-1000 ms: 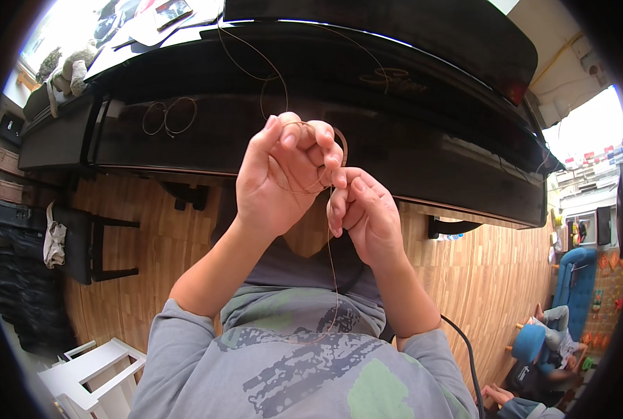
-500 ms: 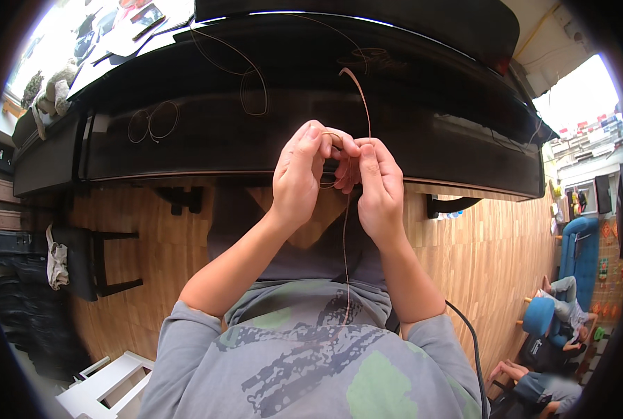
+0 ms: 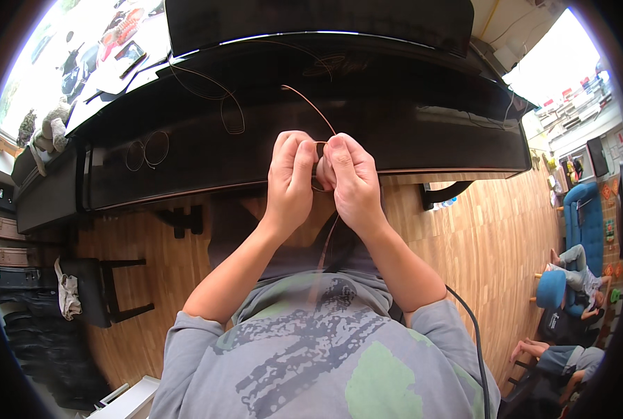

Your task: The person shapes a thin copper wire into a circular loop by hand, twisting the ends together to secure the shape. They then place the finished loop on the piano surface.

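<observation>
In front of my body, both hands work on a thin copper-coloured wire. My left hand is closed, thumb on top, pinching a loop of it. Close beside it, my right hand is closed on the same wire, with the thumb pressed against the fingers. One end rises from the right hand and leans to the far left, over the black piano lid. Another length hangs below the hands toward my shirt, blurred. Part of a small loop shows between the palms; my fingers hide the rest.
On the piano lie a small coiled wire and a longer looped wire. A stuffed toy and a phone are at the far left. A black stool stands left; people sit near a blue sofa at right.
My hands have closed more tightly around the wire. Its upper end has swung from nearly upright to leaning left. The hanging length below has moved and is blurred. The whole view has shifted slightly.
</observation>
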{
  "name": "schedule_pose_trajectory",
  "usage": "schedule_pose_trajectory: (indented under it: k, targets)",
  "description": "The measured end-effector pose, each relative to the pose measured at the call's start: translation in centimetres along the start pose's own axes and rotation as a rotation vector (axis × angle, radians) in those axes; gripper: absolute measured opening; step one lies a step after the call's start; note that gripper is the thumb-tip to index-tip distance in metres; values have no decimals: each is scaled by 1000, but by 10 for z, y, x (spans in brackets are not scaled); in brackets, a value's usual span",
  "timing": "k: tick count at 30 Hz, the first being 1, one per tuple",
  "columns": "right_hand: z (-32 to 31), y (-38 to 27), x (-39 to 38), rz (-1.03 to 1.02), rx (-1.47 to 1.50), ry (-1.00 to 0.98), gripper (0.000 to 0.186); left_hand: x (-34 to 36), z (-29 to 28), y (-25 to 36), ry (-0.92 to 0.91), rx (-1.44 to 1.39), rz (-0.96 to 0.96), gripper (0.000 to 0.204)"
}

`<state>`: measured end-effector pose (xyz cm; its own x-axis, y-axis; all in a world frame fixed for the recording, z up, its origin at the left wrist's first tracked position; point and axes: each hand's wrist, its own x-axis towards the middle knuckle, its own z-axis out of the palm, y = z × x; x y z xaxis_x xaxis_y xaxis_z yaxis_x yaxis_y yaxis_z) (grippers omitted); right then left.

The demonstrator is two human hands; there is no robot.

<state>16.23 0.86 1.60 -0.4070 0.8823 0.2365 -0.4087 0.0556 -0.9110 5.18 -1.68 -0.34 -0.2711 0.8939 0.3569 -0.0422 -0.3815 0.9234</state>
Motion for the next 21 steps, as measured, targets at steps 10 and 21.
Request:
schedule_pose_trajectory:
  k: [10,21]
  targets:
    - [-16,-48,12,-56,-693,-279,21,33,-22,78,-526,945,559,52]
    - [-23,-31,40,72,-94,-55,26,38,-11,36,-319,-288,-309,16]
